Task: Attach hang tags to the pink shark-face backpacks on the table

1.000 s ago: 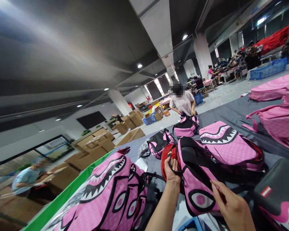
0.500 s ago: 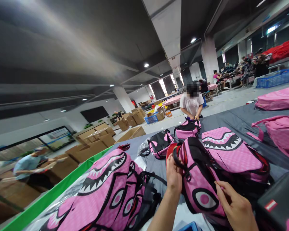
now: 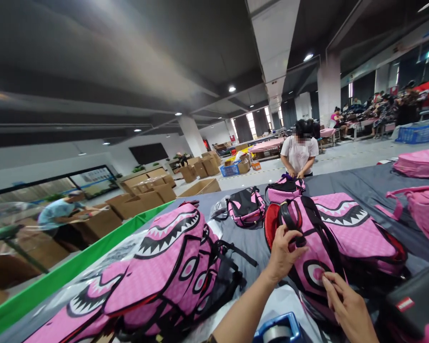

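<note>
"Where's the backpack [image 3: 313, 257]?"
"Tilted on the table [image 3: 357, 183]! Left hand [image 3: 284, 252] pinches a black fitting [image 3: 300, 241]; right hand [image 3: 346, 302], thumb near forefinger by the printed eye [image 3: 315, 272], grip unclear. Best steady that fabric!"

Bare hands [image 3: 285, 253] and forearms [image 3: 246, 305]

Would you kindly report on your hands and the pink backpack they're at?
Left hand pinching black piece at pink backpack. Right hand by its eye patch, grip unclear. Blue tape dispenser nearby, not blocking.
</note>
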`<state>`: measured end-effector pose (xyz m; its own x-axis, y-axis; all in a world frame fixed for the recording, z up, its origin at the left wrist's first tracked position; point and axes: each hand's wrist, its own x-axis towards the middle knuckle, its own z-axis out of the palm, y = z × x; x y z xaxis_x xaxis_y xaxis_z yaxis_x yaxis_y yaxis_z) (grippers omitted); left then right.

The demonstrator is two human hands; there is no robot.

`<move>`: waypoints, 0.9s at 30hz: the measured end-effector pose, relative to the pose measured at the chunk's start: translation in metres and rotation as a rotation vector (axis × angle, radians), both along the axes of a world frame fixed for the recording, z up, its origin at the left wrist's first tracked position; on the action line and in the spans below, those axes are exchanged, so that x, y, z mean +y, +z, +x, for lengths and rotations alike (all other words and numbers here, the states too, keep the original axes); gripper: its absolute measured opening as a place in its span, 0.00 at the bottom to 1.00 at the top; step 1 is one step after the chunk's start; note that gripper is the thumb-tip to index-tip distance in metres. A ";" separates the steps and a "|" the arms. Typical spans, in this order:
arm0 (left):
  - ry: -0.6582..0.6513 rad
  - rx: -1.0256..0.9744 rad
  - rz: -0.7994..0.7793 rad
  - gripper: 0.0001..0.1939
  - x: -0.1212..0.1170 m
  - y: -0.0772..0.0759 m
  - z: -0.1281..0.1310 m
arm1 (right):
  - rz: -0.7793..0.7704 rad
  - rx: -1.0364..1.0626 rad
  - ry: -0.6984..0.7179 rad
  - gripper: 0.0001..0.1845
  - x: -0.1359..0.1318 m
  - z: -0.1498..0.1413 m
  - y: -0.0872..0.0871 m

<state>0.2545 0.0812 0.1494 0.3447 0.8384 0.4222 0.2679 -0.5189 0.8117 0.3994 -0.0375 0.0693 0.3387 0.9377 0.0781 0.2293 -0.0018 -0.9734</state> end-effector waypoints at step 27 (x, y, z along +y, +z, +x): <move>0.231 -0.285 0.008 0.07 -0.012 0.004 0.020 | 0.135 -0.087 0.280 0.33 0.033 0.000 0.042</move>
<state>0.2747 0.0691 0.1529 0.0146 0.8769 0.4805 0.1426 -0.4775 0.8670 0.3992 -0.0047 0.1116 0.0560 0.9727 0.2250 0.2848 0.2005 -0.9374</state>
